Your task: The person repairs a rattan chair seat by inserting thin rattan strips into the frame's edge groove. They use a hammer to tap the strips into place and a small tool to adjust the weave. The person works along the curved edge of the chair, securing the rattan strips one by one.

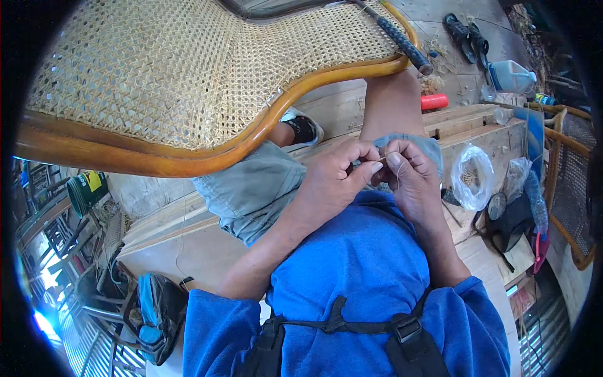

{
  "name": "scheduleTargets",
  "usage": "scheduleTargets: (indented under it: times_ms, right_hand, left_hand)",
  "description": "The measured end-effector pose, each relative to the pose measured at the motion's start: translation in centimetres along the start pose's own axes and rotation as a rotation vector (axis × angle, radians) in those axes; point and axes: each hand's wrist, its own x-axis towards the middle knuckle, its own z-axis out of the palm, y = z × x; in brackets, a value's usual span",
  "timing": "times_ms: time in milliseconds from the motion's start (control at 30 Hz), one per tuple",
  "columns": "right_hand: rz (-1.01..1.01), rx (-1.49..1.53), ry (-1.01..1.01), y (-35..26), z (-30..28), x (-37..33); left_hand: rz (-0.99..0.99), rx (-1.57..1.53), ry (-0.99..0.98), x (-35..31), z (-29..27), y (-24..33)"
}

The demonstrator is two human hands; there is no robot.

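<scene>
Close together over my lap, my left hand [345, 173] and my right hand [412, 173] pinch a thin light strand [383, 159] between thumbs and fingertips. A fine loop of it shows beside my right thumb; the rest is hidden by the fingers. Beyond the hands, a piece of furniture with an orange-brown curved frame [220, 157] leans across my legs. Open-weave cane webbing [188, 81] fills that frame, its edge running along the wood. Neither hand touches the furniture. A dark rod-shaped tool [402, 43] rests across the frame's far right corner.
Wooden planks [483, 135] lie right of my legs, with a red cylinder [434, 102] nearby. Farther right are a clear plastic bag [472, 179], a jug [512, 76] and another cane-panelled frame [568, 138]. Sandals [466, 41] lie far right. A backpack [157, 314] stands lower left.
</scene>
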Motion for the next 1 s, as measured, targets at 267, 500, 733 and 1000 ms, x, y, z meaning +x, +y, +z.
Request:
scheduleTargets:
  times_ms: [267,500,733,1000]
  right_hand:
    - [0.000,-0.089,-0.032,-0.3,0.2,-0.2]
    - [0.327,0.044,-0.263,-0.5,-1.6,1.3]
    - [0.390,0.110,-0.260,2.0,-0.8,4.7]
    - [0.043,-0.305,-0.130,2.3,0.5,11.0]
  left_hand:
    - [-0.056,-0.089,0.006,0.0,-0.1,-0.3]
    - [0.005,-0.008,-0.046,0.0,-0.9,-1.1]
    - [-0.048,0.174,0.146,-0.4,-2.0,-3.8]
    - [-0.112,0.656,0.194,7.7,-9.0,-1.8]
